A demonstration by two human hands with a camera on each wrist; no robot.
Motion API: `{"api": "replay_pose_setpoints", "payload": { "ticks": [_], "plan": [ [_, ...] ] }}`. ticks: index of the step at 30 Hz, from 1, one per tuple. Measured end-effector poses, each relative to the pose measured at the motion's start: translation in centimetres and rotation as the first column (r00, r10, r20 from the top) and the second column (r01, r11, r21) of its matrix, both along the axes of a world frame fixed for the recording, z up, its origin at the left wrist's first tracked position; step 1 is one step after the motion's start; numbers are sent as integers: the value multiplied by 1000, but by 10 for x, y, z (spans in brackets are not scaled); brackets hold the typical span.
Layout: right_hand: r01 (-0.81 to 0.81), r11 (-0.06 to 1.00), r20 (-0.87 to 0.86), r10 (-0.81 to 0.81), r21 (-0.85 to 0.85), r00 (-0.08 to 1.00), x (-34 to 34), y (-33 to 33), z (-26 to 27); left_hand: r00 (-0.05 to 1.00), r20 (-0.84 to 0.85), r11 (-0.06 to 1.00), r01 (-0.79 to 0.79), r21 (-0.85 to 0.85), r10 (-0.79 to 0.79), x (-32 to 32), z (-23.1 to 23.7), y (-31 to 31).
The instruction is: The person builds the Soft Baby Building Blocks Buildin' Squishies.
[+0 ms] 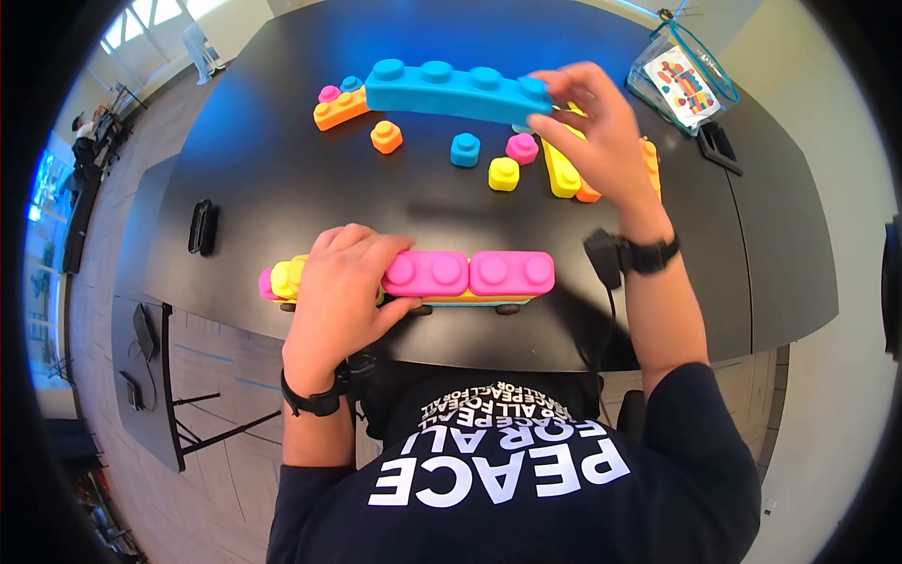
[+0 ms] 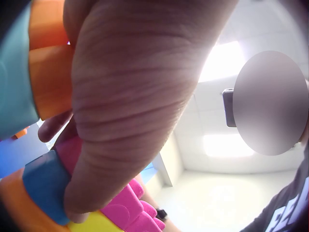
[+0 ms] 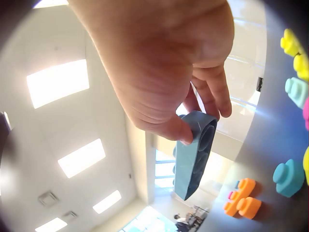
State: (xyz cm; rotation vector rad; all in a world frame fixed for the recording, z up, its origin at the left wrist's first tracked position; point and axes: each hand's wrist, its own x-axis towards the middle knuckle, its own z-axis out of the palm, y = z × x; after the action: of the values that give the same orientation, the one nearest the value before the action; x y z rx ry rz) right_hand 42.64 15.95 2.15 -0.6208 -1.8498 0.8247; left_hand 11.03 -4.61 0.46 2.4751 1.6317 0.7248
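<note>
- Well, the black table point(image 1: 282, 197) lies under everything.
- On its near side stands the wheeled block build point(image 1: 451, 273), its long axis running left to right, the pink end to the right, studs up.
- Above the table's farther part, the blue bar point(image 1: 451, 94) hangs clear, long axis also crosswise, dipping slightly rightward; its free end points left, its studs away from the person.
- The right hand point(image 1: 594, 132), forearm stretched forward, pinches the bar's right end between thumb and fingers.
- The left hand point(image 1: 343, 291), palm down, grips the build's left part, thumb on the near side.
</note>
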Motion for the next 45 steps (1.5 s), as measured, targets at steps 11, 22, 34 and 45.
{"api": "replay_pose_setpoints", "payload": {
  "ticks": [11,22,34,45],
  "plan": [
    [-106,985,-119,90,-139,989,48,-130,-12,831,521,956,45,289,-196,-10,12,-2],
    [-27,998,79,31,-49,996,42,-151,-31,947,292,977,75,198,-131,-4,6,-14],
    [8,988,209,-41,156,977,43,-155,-33,977,193,981,51,189,-88,1,3,-20],
    [-48,986,149,24,158,988,46,-157,-60,975,178,971,92,220,-133,-2,-4,-18]
  ]
}}
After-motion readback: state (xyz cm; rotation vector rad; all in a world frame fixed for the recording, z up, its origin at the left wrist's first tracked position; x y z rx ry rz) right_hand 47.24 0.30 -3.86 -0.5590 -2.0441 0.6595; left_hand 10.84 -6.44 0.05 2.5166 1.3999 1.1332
